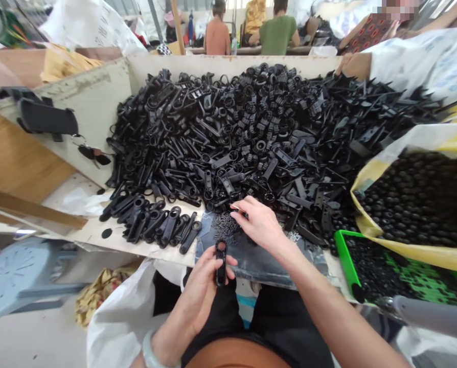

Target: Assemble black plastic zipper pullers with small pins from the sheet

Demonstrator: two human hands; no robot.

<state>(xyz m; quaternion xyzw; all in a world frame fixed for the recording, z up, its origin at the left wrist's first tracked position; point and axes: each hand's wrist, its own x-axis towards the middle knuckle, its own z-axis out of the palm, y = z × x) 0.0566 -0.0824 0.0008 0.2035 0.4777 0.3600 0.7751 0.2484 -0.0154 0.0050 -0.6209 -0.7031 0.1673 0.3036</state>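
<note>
Workbench [98,107] heaped with black parts; left hand [201,289] fingers grip black handle piece [221,261]; right hand [259,222] fingertips pinch at small springs [224,225].

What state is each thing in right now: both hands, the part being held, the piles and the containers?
left hand: closed on black plastic lever, held upright
black plastic lever: off the bench, in the left grip
right hand: fingertips down on small springs
small springs: loose heap on a dark sheet
pile of black parts: heaped loosely
row of levers: laid side by side
green tray: filled
yellow-lined sack: open, filled
</note>
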